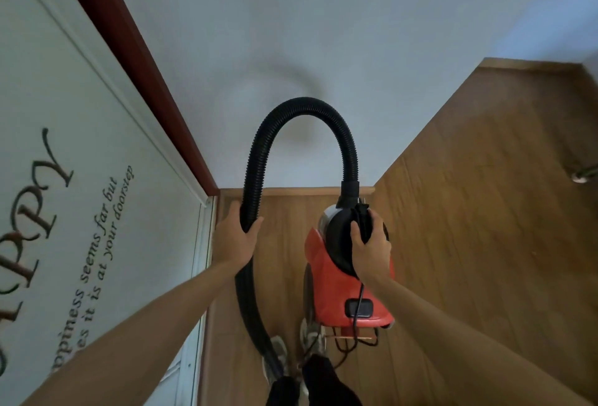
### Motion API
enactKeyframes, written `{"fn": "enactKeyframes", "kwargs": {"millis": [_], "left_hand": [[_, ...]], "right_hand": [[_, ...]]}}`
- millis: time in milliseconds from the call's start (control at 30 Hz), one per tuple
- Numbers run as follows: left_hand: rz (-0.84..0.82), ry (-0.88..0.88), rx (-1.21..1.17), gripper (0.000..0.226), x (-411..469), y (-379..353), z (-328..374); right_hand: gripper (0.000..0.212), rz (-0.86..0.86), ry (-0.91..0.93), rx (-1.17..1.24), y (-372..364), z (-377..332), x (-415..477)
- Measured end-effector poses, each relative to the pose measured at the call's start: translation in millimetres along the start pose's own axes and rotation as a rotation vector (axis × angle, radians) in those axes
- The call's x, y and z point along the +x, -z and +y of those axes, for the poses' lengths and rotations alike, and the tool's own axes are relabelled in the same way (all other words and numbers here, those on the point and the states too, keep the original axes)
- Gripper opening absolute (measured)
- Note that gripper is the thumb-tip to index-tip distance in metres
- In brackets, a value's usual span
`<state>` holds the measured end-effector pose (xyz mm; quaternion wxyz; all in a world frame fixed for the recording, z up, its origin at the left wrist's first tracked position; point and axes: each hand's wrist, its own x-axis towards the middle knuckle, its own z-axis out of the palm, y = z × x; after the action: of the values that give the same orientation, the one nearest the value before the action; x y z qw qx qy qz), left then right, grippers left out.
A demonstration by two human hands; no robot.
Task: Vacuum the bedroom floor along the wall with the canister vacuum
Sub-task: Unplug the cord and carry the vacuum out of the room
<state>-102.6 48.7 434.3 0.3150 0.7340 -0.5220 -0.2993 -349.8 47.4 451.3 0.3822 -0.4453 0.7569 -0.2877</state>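
Just right of the lettered door point(81, 146), your left hand point(236, 237) is curled around the black hose point(250, 179), which drops past your feet with its end hidden. The hose arches over to the red canister vacuum point(336, 282), its long axis pointing at the wall point(291, 17) ahead. Your right hand point(372, 244) clasps its top handle. Of your 2 hands, the left looks nearer the nozzle end.

A home room: wood-plank floor point(469, 211), plain white wall point(291, 17), script-lettered door point(64, 179)

hose point(301, 114) left of canister point(349, 289), above floor point(469, 211)
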Motion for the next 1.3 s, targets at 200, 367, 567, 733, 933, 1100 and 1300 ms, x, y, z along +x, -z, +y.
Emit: {"fn": "enactKeyframes", "kwargs": {"millis": [200, 367, 567, 733, 933, 1100, 1300], "left_hand": [[-0.016, 0.071, -0.023, 0.033, 12.4, -38.8, -46.1], [-0.015, 0.103, -0.017, 0.033, 27.1, -79.8, -85.5], [-0.006, 0.101, -0.039, 0.019, 47.6, -141.9, -134.7], [0.043, 0.102, -0.050, 0.016, 67.4, -197.0, -179.3], [0.046, 0.191, -0.034, 0.024, 88.8, -248.2, -238.4], [0.047, 0.260, -0.023, 0.021, 103.9, -278.9, -276.8], [0.015, 0.320, -0.082, 0.036, 120.2, -315.6, -308.1]], "right_hand": [[0.047, -0.045, -0.033, -0.033, -34.1, 42.4, 34.2], [0.048, -0.067, -0.049, -0.039, -66.8, 77.7, 72.4], [0.048, -0.073, -0.064, -0.020, -112.7, 122.9, 130.3], [0.046, -0.091, -0.069, 0.006, -151.2, 162.8, 182.4], [0.046, -0.148, -0.059, -0.028, -197.6, 212.8, 229.8], [0.047, -0.161, -0.067, -0.020, -224.0, 243.2, 261.0], [0.048, -0.154, -0.065, -0.009, -247.3, 267.6, 289.0]]}}
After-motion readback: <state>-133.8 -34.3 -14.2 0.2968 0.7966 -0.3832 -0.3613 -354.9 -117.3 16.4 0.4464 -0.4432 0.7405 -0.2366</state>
